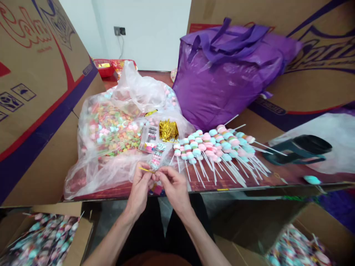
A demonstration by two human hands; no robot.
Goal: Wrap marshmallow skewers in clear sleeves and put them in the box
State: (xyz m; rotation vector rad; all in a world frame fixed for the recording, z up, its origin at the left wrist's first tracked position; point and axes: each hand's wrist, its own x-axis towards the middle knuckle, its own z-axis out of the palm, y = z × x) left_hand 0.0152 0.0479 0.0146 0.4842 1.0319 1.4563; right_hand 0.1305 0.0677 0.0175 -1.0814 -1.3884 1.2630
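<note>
Two bare hands meet at the near edge of the worktop (249,183), fingertips pinched together over a small wrapped sweet skewer. The left hand (140,184) has its grip clamped on a thin gold twist tie (146,170), whose free end sticks out to the left; the right hand (173,184) closes its grip on the neck of the clear printed sleeve (157,157) that runs up from the fingers. How the tie sits around the sleeve is hidden by the fingertips, and what lies under the hands shows only as a pink and blue blur. Just beyond the hands lie a flat pack of printed sleeves (149,138) and a bundle of gold ties (168,130), both resting on a large clear plastic bag (111,129) of mixed pastel sweets, whose single pieces are too small to tell apart. To the right, a row of marshmallow skewers (219,146) fans out with white sticks pointing toward the person. A dark handheld tool (298,149) lies farther right, its make unclear. A purple bag (227,74) stands behind. Cardboard boxes (41,238) below hold wrapped skewers, cut off by the frame.
</note>
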